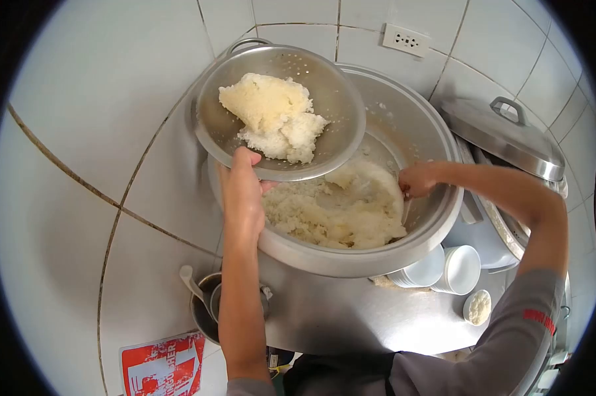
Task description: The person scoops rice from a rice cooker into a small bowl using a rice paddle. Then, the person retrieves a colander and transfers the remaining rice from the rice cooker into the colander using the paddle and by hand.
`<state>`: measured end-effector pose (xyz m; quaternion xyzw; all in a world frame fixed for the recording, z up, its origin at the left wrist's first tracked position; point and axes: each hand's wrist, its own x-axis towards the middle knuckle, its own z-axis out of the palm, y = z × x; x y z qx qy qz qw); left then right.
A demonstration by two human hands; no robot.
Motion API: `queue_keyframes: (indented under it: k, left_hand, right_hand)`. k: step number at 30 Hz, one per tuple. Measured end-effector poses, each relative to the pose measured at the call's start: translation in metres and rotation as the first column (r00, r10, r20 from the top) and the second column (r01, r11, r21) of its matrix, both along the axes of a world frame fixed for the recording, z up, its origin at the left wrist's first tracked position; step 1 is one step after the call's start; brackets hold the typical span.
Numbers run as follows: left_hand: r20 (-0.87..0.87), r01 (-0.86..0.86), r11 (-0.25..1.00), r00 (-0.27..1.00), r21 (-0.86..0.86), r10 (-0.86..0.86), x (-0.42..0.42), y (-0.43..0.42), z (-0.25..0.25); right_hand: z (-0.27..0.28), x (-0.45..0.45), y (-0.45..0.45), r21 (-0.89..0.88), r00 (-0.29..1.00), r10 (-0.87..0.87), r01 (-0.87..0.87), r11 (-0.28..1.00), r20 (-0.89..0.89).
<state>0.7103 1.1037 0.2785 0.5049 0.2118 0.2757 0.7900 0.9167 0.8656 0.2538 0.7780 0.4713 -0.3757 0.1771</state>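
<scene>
A metal colander (341, 109) with small holes is held up by my left hand (244, 181), its thumb over the near rim. Inside it lies a large clump of cooked rice (271, 112). Below and to the right stands a big round metal pot (443, 142), partly covered by the colander. More rice (337, 211) fills the pot's bottom. My right hand (418, 179) is inside the pot at its right side, fingers closed round a thin pale handle that reaches down along the rice; its lower end cannot be made out.
Right of the pot are stacked white cups (459, 270), a small cup of rice (477, 308) and a metal lid (502, 135) leaning on another container. A dark pot with a ladle (193, 284) stands lower left. A power outlet (406, 40) is on the tiled wall.
</scene>
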Motion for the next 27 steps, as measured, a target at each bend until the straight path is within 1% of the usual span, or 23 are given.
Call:
queue_keyframes:
  k: [3,5,6,8,9,12,13,15,16,17,18,21,24,27]
  left_hand:
    - [-0.006,-0.009,1.000,1.000,0.019,0.010,-0.002,-0.003,0.003]
    - [-0.015,-0.013,0.999,1.000,0.035,0.014,0.000,-0.001,0.000]
    - [-0.017,-0.037,0.998,0.999,0.051,0.038,0.001,0.000,-0.003]
    - [-0.017,-0.086,0.993,0.996,0.081,0.088,0.003,0.004,-0.008]
    - [0.000,-0.076,0.993,0.997,0.085,0.076,0.002,0.003,-0.005]
    - [0.030,-0.053,0.995,0.998,0.084,0.050,0.001,-0.004,-0.001]
    - [0.028,-0.054,0.995,0.998,0.084,0.052,0.001,-0.005,0.000]
    - [0.022,-0.061,0.993,0.998,0.100,0.059,0.001,-0.004,0.002]
    - [0.015,-0.071,0.992,0.997,0.102,0.070,0.003,-0.004,0.001]
    - [0.005,-0.082,0.992,0.997,0.101,0.082,0.003,-0.004,0.001]
    - [0.017,-0.083,0.991,0.996,0.105,0.082,0.002,-0.006,0.002]
    - [0.048,-0.071,0.989,0.997,0.126,0.066,0.002,-0.006,0.004]
    - [0.069,-0.055,0.989,0.997,0.137,0.046,0.003,-0.006,0.002]
    - [0.072,-0.042,0.989,0.997,0.143,0.031,0.001,-0.007,0.004]
  right_hand:
    - [0.015,-0.037,0.003,0.062,0.973,-0.071,0.059,0.996,0.221]
    - [0.022,-0.045,0.013,0.013,0.950,-0.067,0.066,0.998,0.304]
    - [0.025,-0.049,0.017,-0.009,0.937,-0.066,0.073,0.997,0.343]
    - [0.038,-0.047,0.031,-0.014,0.933,-0.041,0.050,0.999,0.357]
    - [0.043,-0.042,0.036,-0.021,0.932,-0.027,0.037,0.999,0.362]
    - [0.003,-0.005,0.041,0.295,0.841,-0.115,-0.055,0.954,0.529]
    - [-0.002,0.003,0.040,0.295,0.881,-0.191,0.061,0.953,0.433]
    - [0.001,0.007,0.051,0.274,0.911,-0.342,0.277,0.921,0.229]
    - [-0.004,0.012,0.053,0.303,0.867,-0.488,0.442,0.844,0.094]
    - [-0.011,0.021,0.052,0.301,0.789,-0.613,0.596,0.744,-0.045]
    - [-0.010,0.018,0.054,0.271,0.674,-0.715,0.735,0.622,-0.185]
    - [0.003,0.013,0.055,0.288,0.797,-0.601,0.563,0.775,0.058]
    - [-0.002,0.015,0.068,0.247,0.816,-0.563,0.523,0.815,0.131]
    - [-0.012,-0.006,0.069,0.462,0.777,-0.621,0.590,0.662,-0.104]
